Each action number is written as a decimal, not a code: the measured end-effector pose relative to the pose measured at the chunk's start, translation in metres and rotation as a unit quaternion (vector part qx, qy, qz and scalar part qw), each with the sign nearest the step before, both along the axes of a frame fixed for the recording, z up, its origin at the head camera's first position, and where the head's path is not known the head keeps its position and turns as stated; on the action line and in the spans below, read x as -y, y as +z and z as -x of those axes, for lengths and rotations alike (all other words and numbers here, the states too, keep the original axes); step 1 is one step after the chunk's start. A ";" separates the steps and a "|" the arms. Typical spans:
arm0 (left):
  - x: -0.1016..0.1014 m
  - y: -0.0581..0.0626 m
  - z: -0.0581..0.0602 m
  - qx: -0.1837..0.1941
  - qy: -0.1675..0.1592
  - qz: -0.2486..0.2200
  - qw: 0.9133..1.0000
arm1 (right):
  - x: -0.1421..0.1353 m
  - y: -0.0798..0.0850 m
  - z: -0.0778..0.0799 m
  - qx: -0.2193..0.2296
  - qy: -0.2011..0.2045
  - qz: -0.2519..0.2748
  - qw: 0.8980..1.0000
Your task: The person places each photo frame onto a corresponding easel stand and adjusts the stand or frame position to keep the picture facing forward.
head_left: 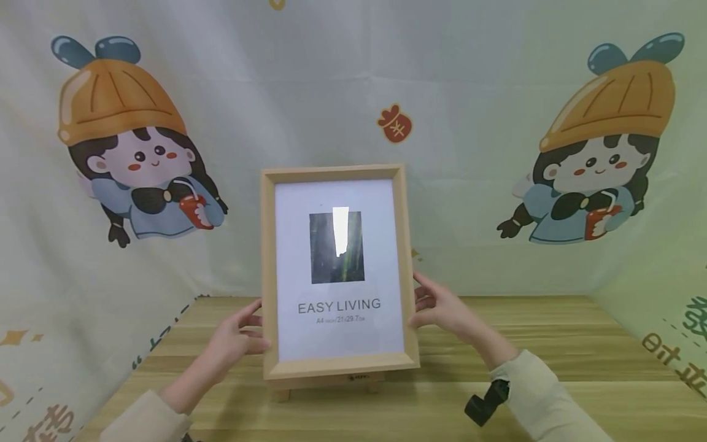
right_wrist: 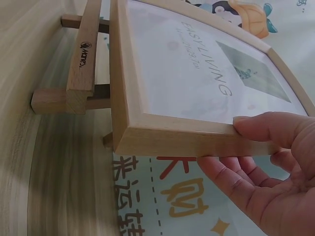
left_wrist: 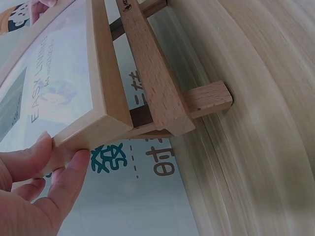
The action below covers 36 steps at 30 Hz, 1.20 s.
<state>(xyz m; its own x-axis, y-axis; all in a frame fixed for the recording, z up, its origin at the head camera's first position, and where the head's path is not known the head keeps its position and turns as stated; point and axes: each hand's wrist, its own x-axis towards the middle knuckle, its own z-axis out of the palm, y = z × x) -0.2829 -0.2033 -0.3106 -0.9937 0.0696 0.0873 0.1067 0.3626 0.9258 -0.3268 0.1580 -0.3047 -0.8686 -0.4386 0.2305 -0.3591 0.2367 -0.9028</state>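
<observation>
A light wood picture frame [head_left: 338, 319] with an "EASY LIVING" insert is held nearly upright at the middle of the table. My left hand [head_left: 234, 334] pinches its left side near the bottom, thumb on the front and fingers behind. On the opposite side, my right hand [head_left: 444, 310] grips the frame a little higher. Below it stands a small wooden easel [head_left: 326, 382], mostly hidden in the head view. Both wrist views show a gap between the frame's bottom edge and the easel's ledge [left_wrist: 157, 73], which carries a printed mark.
The easel's feet [right_wrist: 47, 101] stand on a wood-grain table [head_left: 497, 399]. A pale cloth backdrop [head_left: 464, 73] with cartoon figures and lettering rises behind the table and along both sides. A black device [head_left: 487, 402] sits at my right wrist.
</observation>
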 end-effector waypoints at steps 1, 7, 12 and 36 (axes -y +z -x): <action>0.001 0.000 0.000 0.001 0.002 0.002 1.000 | 0.001 0.000 0.000 0.001 0.000 0.000 1.000; 0.005 -0.003 0.000 0.006 0.011 0.006 1.000 | 0.006 -0.003 0.004 0.007 -0.001 -0.007 1.000; 0.009 -0.005 0.000 0.009 0.017 0.009 1.000 | 0.011 -0.005 0.007 0.010 -0.004 -0.013 1.000; 0.023 -0.012 0.007 0.000 0.023 0.027 0.999 | 0.030 -0.012 0.014 0.004 -0.010 -0.002 1.000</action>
<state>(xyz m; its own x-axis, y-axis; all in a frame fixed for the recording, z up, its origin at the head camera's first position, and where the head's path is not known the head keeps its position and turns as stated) -0.2902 -0.2260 -0.3227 -0.9961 0.0288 0.0839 0.0882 0.4163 0.9049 -0.3404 0.1283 -0.3165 -0.8794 -0.4211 0.2222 -0.3471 0.2475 -0.9046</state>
